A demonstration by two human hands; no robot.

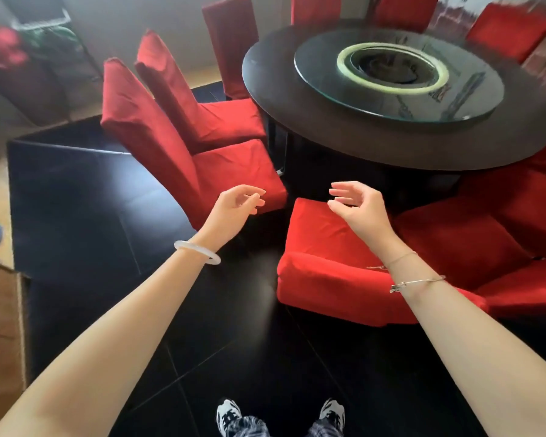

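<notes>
1. The red fabric-covered dining chair nearer me (pixel 322 234) sits directly below the right hand's fingers (pixel 341 192). Its seat is under the fingertips and its covered back is nearer the wrist. Nothing touches it.
2. The second red fabric-covered chair with the tall back (pixel 230 168) stands just beyond the left hand's fingers (pixel 256 200). From here the front corner of its seat shows just past the fingertips, and I cannot tell whether they brush the cloth.
3. The left hand (pixel 237 205) hangs in the air with its fingers loosely curled and a little apart, thumb near the forefinger, gripping nothing.
4. The right hand (pixel 356 203) mirrors it, with fingers relaxed, slightly bent and spread, pointing toward the left hand's fingertips. It is empty too.
5. A smooth white stone-like bangle (pixel 197 252) circles the left wrist behind those fingers, and a thin metal chain bracelet (pixel 423 281) lies on the right forearm.
6. Beyond both sets of fingertips stands the round dark wooden table (pixel 297 115), with a round glass turntable (pixel 473 89) on its top.
7. More red-covered chairs (pixel 473 241) crowd the table to the outer side of the right fingers and beyond it.
8. Glossy black floor tiles (pixel 108 200) spread out below the hands, and a pair of black-and-white trainers (pixel 229 414) stands on them far back from the fingers.
</notes>
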